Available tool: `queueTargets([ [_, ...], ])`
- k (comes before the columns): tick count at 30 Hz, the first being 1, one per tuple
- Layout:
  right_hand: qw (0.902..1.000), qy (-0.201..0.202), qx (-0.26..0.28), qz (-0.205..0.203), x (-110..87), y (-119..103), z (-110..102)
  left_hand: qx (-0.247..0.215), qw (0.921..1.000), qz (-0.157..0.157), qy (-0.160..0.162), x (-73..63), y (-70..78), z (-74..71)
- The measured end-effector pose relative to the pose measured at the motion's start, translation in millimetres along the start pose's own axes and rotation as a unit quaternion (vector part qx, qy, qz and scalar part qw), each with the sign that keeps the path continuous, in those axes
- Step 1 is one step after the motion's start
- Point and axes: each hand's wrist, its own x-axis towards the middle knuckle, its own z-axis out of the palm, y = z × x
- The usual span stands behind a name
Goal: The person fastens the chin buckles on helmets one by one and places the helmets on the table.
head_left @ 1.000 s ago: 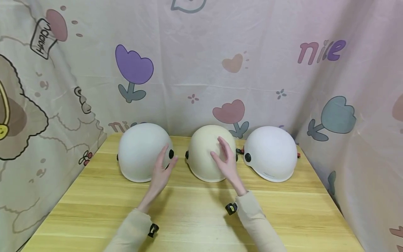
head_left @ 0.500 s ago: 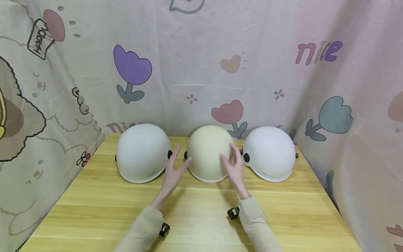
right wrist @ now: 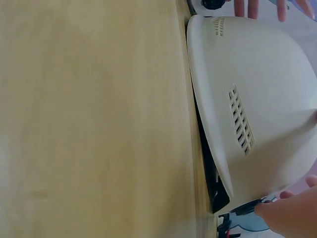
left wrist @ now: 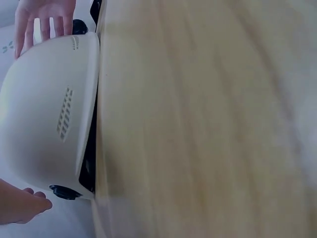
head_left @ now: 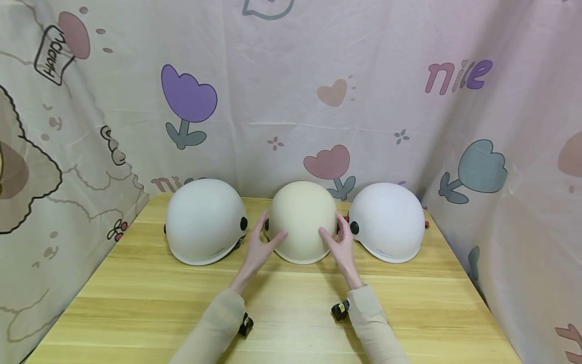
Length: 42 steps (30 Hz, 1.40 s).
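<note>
A cream helmet stands dome up on the wooden table, between two whiter ones. On its left side my left hand is held with thumb and fingers spread; the left wrist view shows these fingers near a black side knob, with a small gap. My right hand is at the opposite side, its thumb in front of the shell and its fingers reaching round the edge. In the right wrist view that hand lies close against the shell; firm contact is unclear. Vent slots mark the helmet's front.
A white helmet stands to the left, and another white helmet to the right, near the right hand. The wooden table extends toward me. Behind hangs a printed curtain.
My left hand has moved right, from before the left helmet to the cream helmet's left side. My right hand has shifted right from its front to its right side. The helmets stay put.
</note>
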Motion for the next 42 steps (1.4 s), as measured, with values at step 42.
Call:
queueTargets([
  [42,0.9860,-0.068,-0.129,0.081,6.2,-1,-17,-0.048,0.9910,-0.073,-0.101,25.2,-13.3,-9.6],
])
